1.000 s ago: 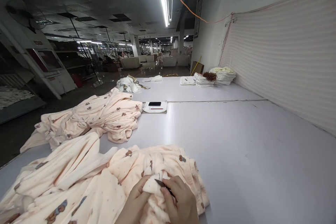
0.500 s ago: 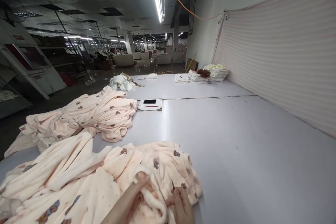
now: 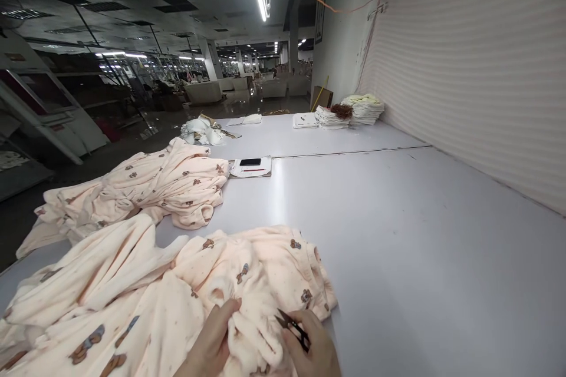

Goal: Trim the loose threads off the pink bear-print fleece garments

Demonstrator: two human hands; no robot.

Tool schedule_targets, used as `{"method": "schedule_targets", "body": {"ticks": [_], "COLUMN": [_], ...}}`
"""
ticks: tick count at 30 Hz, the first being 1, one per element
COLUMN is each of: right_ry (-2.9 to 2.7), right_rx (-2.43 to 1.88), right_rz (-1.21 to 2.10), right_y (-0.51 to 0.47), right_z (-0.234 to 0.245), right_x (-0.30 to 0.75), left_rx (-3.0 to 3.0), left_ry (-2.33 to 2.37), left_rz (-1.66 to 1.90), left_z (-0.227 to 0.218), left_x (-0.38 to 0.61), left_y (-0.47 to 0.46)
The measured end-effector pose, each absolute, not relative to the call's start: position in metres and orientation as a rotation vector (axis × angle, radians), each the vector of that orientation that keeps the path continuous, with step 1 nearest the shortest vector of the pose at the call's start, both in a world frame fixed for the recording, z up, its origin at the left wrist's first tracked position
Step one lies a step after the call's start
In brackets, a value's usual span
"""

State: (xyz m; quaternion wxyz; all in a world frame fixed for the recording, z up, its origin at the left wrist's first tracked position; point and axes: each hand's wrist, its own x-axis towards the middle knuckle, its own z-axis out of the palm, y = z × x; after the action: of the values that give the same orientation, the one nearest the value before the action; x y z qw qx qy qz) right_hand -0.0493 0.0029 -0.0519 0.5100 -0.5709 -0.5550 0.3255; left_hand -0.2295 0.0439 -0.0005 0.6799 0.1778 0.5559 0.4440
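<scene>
A pale peach fleece garment [image 3: 265, 253] with small bear prints lies bunched at the near side of the table. My left hand [image 3: 216, 330] pinches a fold of it, thumb on top. Beside that fold my right hand [image 3: 313, 341] is closed around small black thread snips [image 3: 294, 327]. Their blades point up and left, slightly apart, close to the gathered cloth. Whether the tips touch the fabric I cannot tell. More of the same fleece [image 3: 106, 283] spreads to the left of my hands.
Another peach fleece heap [image 3: 163, 182] lies farther back at the left. Past it are a clipboard with paper [image 3: 260, 172], a black phone [image 3: 250, 162] and a red pen. Folded white cloth stacks [image 3: 329, 119] and a crumpled white pile [image 3: 203, 131] sit at the far end, with a striped curtain [image 3: 464, 70] at right.
My left hand has drawn back out of the fleece opening and now pinches a fold. My right hand has turned, so the snips show more fully. The view has tilted slightly down.
</scene>
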Motion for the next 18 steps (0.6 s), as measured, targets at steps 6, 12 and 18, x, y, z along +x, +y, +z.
{"method": "schedule_targets", "body": {"ticks": [6,12,18], "right_ry": [-1.441,-1.069,-0.949], "right_rx": [-1.39,-1.626,-1.46], "right_rz": [0.886,0.843,0.9], "right_y": [0.012,0.066,0.105], "right_z": [-0.037,-0.06,-0.066], "right_x": [-0.055,0.011,0.015], "left_rx": [0.344,1.167,2.597], "left_ry": [1.176,2.009,1.182], "left_rz": [0.933,0.803,0.784], "left_z": [0.006,-0.002,-0.006], "left_x": [-0.244,-0.258,-0.224], "left_y": [0.034,0.023,0.055]}}
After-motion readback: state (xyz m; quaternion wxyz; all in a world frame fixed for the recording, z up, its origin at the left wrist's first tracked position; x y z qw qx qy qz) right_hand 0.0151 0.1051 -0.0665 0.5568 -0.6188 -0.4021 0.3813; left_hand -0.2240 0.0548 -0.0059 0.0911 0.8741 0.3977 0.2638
